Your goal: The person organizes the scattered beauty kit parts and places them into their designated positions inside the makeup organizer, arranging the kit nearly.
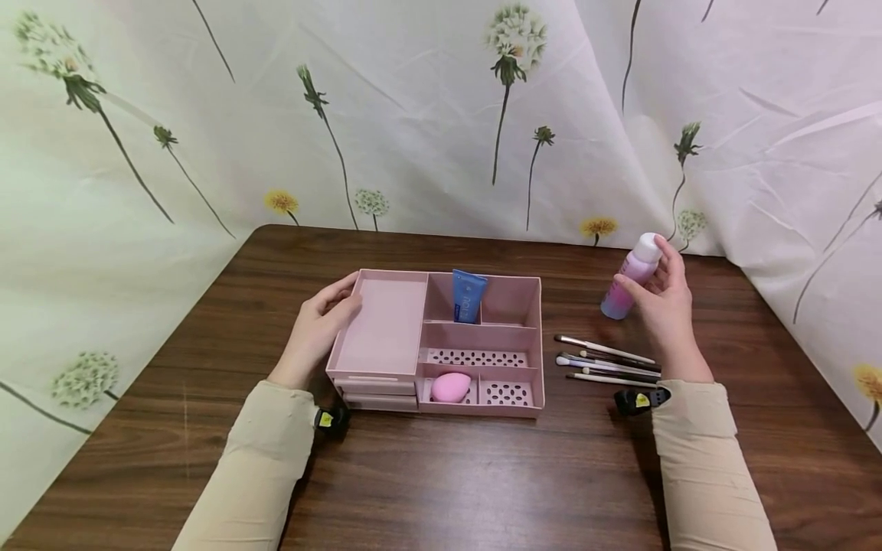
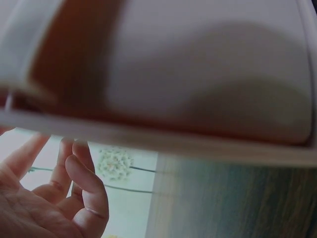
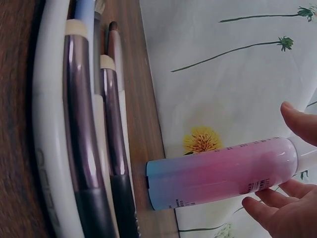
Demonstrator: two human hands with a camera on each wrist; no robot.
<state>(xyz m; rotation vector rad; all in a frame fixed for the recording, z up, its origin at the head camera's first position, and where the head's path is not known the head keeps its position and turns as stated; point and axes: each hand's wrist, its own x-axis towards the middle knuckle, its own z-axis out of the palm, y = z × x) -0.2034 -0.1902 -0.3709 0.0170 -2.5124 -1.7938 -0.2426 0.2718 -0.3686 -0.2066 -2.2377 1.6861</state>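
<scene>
On the table stands a pink desk organizer (image 1: 375,321) with a flat-topped drawer unit at its left. My left hand (image 1: 320,325) is at its left side, fingertips right at the rim; fingers (image 2: 89,196) look loosely bent beside the wall in the left wrist view. To the right, a pink-to-blue bottle (image 3: 223,173) with a white cap (image 1: 648,247) stands upright. My right hand (image 1: 664,302) is around its upper part, thumb (image 3: 299,124) apart from the bottle and fingers close along the other side.
In the organizer are a blue tube (image 1: 468,297), standing upright, and a pink makeup sponge (image 1: 451,388). Several makeup brushes (image 1: 609,363) lie between the organizer and my right wrist. A flower-print cloth (image 1: 427,122) hangs behind the wooden table (image 1: 468,474).
</scene>
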